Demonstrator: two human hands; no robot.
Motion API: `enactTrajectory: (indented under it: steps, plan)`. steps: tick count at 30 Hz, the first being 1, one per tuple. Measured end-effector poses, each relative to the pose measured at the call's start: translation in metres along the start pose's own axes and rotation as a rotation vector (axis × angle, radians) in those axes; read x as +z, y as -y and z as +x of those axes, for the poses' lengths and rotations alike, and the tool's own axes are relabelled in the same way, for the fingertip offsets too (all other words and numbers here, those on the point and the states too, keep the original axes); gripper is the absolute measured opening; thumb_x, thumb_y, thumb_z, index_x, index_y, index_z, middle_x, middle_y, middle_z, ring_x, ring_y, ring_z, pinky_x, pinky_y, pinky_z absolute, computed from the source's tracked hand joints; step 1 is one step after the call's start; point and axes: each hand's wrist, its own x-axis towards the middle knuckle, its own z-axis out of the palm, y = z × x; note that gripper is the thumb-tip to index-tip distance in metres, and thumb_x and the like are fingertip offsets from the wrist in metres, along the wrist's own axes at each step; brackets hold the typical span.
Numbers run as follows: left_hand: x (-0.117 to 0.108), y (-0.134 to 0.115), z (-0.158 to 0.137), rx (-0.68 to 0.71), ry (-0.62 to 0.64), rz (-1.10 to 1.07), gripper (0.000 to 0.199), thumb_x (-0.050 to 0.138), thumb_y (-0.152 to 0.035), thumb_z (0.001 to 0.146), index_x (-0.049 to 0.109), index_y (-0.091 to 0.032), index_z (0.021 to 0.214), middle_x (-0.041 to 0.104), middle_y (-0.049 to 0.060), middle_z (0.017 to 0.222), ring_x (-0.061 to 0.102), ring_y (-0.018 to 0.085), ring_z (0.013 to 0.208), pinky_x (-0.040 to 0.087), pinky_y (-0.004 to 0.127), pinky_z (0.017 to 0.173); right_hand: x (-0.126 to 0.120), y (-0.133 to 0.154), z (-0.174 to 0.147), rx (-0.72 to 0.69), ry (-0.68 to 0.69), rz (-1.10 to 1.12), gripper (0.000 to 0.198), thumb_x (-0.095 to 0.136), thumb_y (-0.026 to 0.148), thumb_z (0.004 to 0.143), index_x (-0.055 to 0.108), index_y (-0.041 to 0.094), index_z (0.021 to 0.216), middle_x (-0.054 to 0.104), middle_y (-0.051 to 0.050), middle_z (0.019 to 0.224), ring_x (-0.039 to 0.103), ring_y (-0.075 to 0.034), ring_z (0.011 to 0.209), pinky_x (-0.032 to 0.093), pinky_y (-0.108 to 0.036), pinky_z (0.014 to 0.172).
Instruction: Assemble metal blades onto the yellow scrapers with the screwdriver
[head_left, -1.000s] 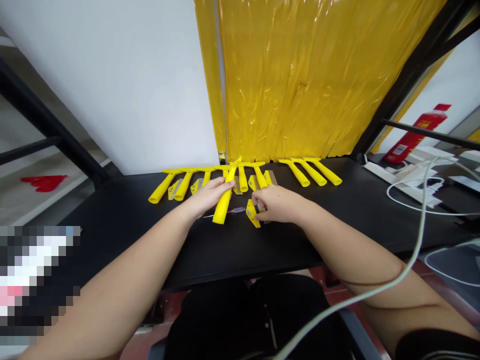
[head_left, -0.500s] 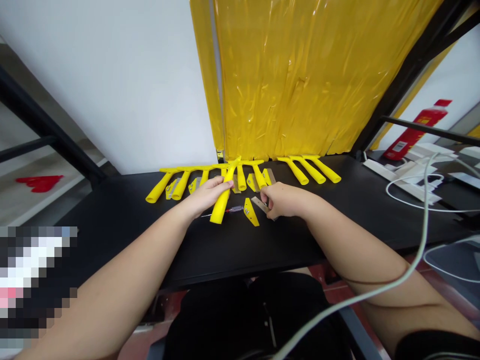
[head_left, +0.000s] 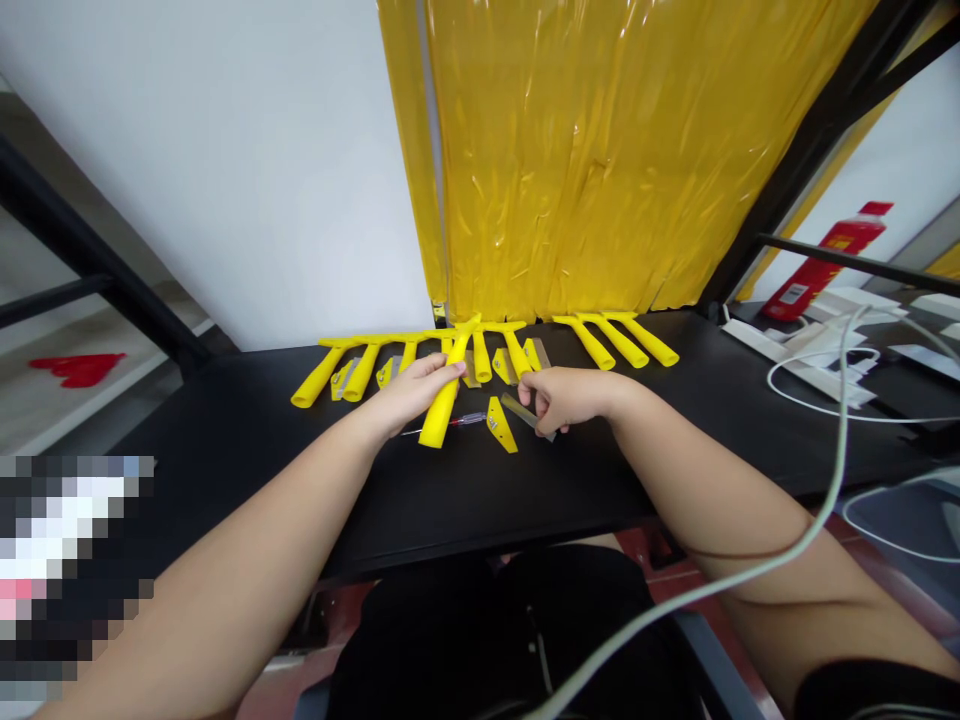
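Observation:
My left hand [head_left: 424, 392] is wrapped round a yellow scraper handle [head_left: 442, 405], its T-shaped head pointing away from me. My right hand [head_left: 559, 398], fingers curled, pinches a thin flat metal blade [head_left: 517, 408] low over the table. Between the hands lies a small yellow plate with screws [head_left: 501, 425]. Partly hidden behind the held handle is a screwdriver [head_left: 471, 419] with a clear grip. Further back, several yellow scraper handles [head_left: 363, 372] stand in a row, with small yellow plates and metal blades [head_left: 504, 366] among them.
The black table [head_left: 450, 510] backs onto a white panel [head_left: 300, 200] and a yellow plastic curtain [head_left: 600, 170]. At the right are a red bottle [head_left: 829, 260] and white power strips [head_left: 787, 355]. A pale cable [head_left: 750, 577] crosses over my right forearm.
The metal blade has tilted in my right hand and catches the light differently. My left hand and the handle in it have hardly moved. The view has shifted slightly.

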Motion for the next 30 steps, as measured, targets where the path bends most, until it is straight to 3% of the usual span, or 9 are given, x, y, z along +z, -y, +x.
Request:
enactTrajectory:
  steps: [3,6,12,14,18,21,25,30]
  plan:
    - [0.0,0.0,0.0,0.0,-0.022,-0.019,0.032,0.071,-0.05,0.089,0.068,-0.018,0.093,0.065,0.003,0.078,0.058,0.015,0.066,0.043,0.027,0.062,-0.005,-0.007,0.003,-0.083,0.026,0.238,0.039,0.077,0.012,0.068,0.058,0.02,0.101,0.072,0.002,0.075,0.069,-0.016,0.062,0.054,-0.027,0.058]
    - [0.002,-0.001,0.0,-0.021,-0.034,-0.101,0.026,0.072,-0.043,0.09,0.064,-0.018,0.089,0.065,0.003,0.077,0.059,0.013,0.064,0.045,0.026,0.059,-0.008,-0.014,0.008,-0.238,-0.06,0.417,0.03,0.08,0.018,0.07,0.065,0.018,0.096,0.069,0.002,0.072,0.066,-0.015,0.063,0.056,-0.026,0.057]
    - [0.01,-0.011,-0.005,-0.065,0.014,-0.347,0.019,0.069,-0.029,0.087,0.053,-0.02,0.084,0.057,-0.002,0.07,0.059,0.012,0.053,0.049,0.025,0.05,-0.003,-0.023,0.023,-0.446,-0.135,0.532,0.023,0.081,0.027,0.077,0.066,0.018,0.091,0.066,0.001,0.075,0.066,-0.013,0.065,0.064,-0.03,0.065]
    - [0.011,-0.017,-0.007,-0.089,0.036,-0.378,0.02,0.069,-0.028,0.085,0.05,-0.021,0.084,0.055,-0.002,0.068,0.058,0.012,0.05,0.047,0.025,0.045,0.0,-0.022,0.026,-0.538,-0.197,0.485,0.02,0.078,0.027,0.081,0.066,0.018,0.095,0.065,0.001,0.077,0.066,-0.013,0.067,0.063,-0.031,0.067]
    - [0.009,-0.025,-0.009,-0.146,0.067,-0.421,0.021,0.068,-0.033,0.084,0.051,-0.021,0.087,0.06,0.0,0.071,0.056,0.011,0.044,0.033,0.021,0.033,0.004,-0.014,0.023,-0.79,-0.555,0.161,0.008,0.069,0.017,0.086,0.069,0.018,0.094,0.067,-0.003,0.089,0.064,-0.016,0.08,0.055,-0.032,0.075]
    - [0.008,-0.028,-0.012,-0.161,0.101,-0.421,0.029,0.074,-0.04,0.085,0.054,-0.019,0.089,0.068,0.006,0.079,0.059,0.011,0.045,0.03,0.019,0.03,0.003,-0.008,0.019,-0.922,-0.725,-0.045,0.012,0.063,0.009,0.089,0.069,0.019,0.09,0.065,-0.004,0.091,0.063,-0.017,0.084,0.052,-0.033,0.078]
    - [0.009,-0.024,-0.015,-0.069,0.153,-0.372,0.042,0.088,-0.029,0.074,0.049,-0.021,0.087,0.072,0.005,0.081,0.062,0.009,0.049,0.038,0.017,0.034,0.002,-0.005,0.016,-0.999,-0.844,-0.142,0.015,0.062,0.006,0.088,0.066,0.021,0.087,0.063,-0.004,0.089,0.062,-0.02,0.085,0.051,-0.034,0.079]
    - [0.012,-0.019,-0.014,0.04,0.144,-0.381,0.051,0.09,-0.02,0.069,0.04,-0.023,0.082,0.067,-0.003,0.072,0.056,0.006,0.045,0.038,0.016,0.035,0.002,-0.004,0.016,-0.98,-0.908,-0.106,0.015,0.065,0.007,0.084,0.062,0.022,0.086,0.061,-0.005,0.1,0.063,-0.021,0.092,0.053,-0.037,0.084]
